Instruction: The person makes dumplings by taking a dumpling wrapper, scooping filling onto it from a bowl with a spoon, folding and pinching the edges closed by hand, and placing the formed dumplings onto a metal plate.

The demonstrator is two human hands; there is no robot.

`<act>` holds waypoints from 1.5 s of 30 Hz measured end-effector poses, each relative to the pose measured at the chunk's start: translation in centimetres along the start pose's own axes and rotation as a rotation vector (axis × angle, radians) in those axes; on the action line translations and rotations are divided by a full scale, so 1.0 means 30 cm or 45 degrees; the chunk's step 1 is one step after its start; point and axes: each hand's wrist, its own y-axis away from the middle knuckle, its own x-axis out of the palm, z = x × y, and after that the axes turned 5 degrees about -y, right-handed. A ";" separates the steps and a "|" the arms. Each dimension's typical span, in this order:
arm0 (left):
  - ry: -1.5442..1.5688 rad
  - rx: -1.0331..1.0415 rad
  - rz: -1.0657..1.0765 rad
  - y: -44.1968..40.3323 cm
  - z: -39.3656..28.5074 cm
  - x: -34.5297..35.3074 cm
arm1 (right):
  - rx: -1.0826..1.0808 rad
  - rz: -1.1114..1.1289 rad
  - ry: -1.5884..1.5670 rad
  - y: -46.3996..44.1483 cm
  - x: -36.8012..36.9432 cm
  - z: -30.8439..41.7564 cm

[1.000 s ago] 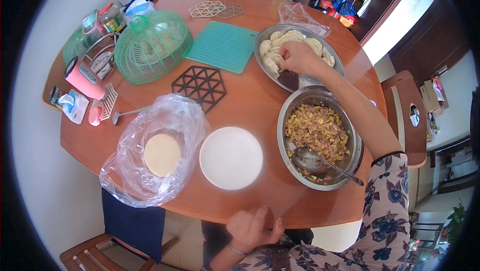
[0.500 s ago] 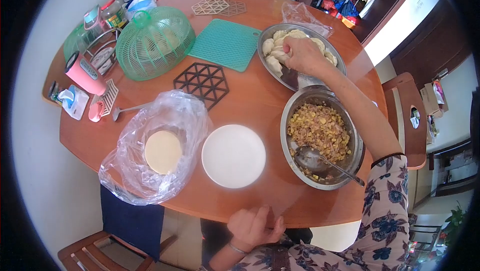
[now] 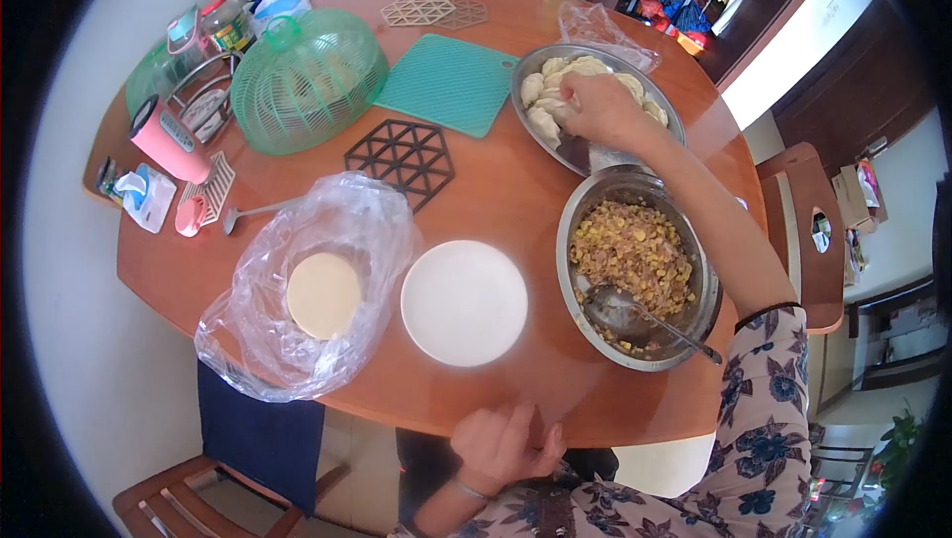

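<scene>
My right hand (image 3: pixel 607 112) reaches over the oval metal tray (image 3: pixel 677 131), its fingers bent down at the pale dumplings (image 3: pixel 545 123); the fingertips are partly hidden, so what they hold cannot be made out. At the table's front edge is my left hand (image 3: pixel 508 444), fingers loosely apart and holding nothing. Between the hands stands a metal bowl of filling (image 3: pixel 635 245) with a spoon (image 3: pixel 674 332) leaning in it. An empty white plate (image 3: pixel 464 303) lies left of the bowl. Beside the plate, round dough wrappers (image 3: pixel 324 296) rest on a clear plastic bag (image 3: pixel 248 340).
Farther back are a black lattice mat (image 3: pixel 402 161), a teal mat (image 3: pixel 446 84) and a green mesh cover (image 3: pixel 307 82). A pink tumbler (image 3: pixel 171 141), a ladle (image 3: pixel 260 211) and a jar (image 3: pixel 226 24) stand or lie at the left. Chairs surround the table.
My right hand has shifted slightly right over the tray, and more of the dumplings at its left shows. The whole view has moved a little. My left hand stays at the table edge.
</scene>
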 end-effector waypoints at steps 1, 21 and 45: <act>0.000 -0.003 -0.002 0.001 0.000 -0.001 | 0.004 -0.026 0.007 0.010 -0.015 0.011; -0.003 0.026 -0.041 0.010 0.005 0.011 | 0.164 0.316 -0.326 0.018 -0.012 0.098; 0.015 0.050 -0.094 0.009 0.006 0.018 | 0.154 0.306 -0.315 0.015 0.006 0.075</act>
